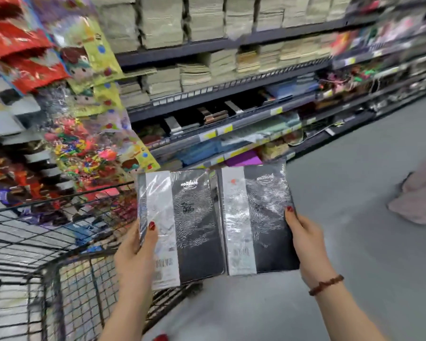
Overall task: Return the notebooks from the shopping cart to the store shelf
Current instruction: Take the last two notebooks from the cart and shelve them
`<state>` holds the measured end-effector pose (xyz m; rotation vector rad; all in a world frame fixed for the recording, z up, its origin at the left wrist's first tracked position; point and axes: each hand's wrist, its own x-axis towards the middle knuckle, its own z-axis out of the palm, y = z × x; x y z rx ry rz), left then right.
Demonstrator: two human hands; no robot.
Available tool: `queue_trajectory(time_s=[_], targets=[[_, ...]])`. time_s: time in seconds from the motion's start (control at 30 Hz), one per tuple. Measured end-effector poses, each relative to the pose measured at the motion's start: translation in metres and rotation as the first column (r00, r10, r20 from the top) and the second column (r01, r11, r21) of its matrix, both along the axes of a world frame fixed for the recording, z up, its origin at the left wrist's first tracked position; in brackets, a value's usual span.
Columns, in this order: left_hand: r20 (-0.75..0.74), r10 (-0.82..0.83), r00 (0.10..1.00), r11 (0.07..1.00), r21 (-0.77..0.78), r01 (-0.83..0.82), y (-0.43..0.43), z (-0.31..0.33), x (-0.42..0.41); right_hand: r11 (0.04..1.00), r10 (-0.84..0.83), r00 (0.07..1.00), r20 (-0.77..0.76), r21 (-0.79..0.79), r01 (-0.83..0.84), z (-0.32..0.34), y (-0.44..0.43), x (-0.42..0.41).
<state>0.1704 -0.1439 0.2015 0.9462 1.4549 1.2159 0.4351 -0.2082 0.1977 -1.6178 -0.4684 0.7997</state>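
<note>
Two bare forearms reach up from the bottom edge, each ending in a hand with red-painted nails. A reddish-brown beaded bracelet (326, 284) circles the right wrist.

To the left stands the black wire-mesh shopping cart (79, 291). Its basket shows mostly bare grid, and what lies inside is too blurred to tell. Beyond it runs the dark metal store shelf (231, 87). The upper tiers are packed with stacks of pale green-beige paper notebooks (207, 18), while the lower tiers hold black-covered, blue and purple ones. Bright foil-and-plastic hanging packets (91, 143) crowd the upper left, above the cart.

The left hand (135, 249) grips the left black-and-grey plastic-wrapped notebook (190, 225) by its left edge — thumb pressed on the grey strip of the cover, fingers hidden behind. The right hand (305, 244) grips the right black-and-grey plastic-wrapped notebook (258, 217) by its right edge, thumb on the black part of the cover.

Both notebooks are held upright side by side, edges nearly touching. They are beside the cart's right corner and in front of the lower shelves — out of the cart, not on the shelf.

On the grey floor (354, 254) at the right edge is a person's pink-clad leg (413, 193).
</note>
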Motion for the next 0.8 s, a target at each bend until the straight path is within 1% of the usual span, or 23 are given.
queue_trajectory(time_s=[0.1,0.33,0.47,0.57,0.67,0.8], targets=[[0.020,-0.028,0.999,0.999,-0.031,0.028,0.002,0.003,0.030,1.000,-0.014,0.997,-0.072,-0.001,0.014,0.004,-0.008,0.032],[0.051,-0.063,0.997,0.997,-0.049,0.066,0.036,0.007,0.077,0.999,-0.050,0.992,-0.118,0.006,0.051,-0.001,0.015,0.084],[0.091,-0.034,0.995,0.999,-0.027,0.037,0.072,0.003,0.099,0.999,-0.013,0.996,-0.091,0.032,0.016,0.001,0.058,0.111],[0.124,0.026,0.992,0.999,-0.048,-0.020,0.110,-0.004,0.113,0.999,0.022,0.996,-0.083,0.035,-0.020,0.003,0.101,0.132],[0.165,0.087,0.982,0.996,-0.036,-0.082,0.146,-0.007,0.129,0.999,0.052,0.993,-0.104,0.004,-0.052,0.002,0.147,0.148],[0.193,0.136,0.972,0.991,-0.037,-0.131,0.183,-0.004,0.143,0.993,0.120,0.990,-0.069,-0.002,-0.121,0.004,0.204,0.158]])
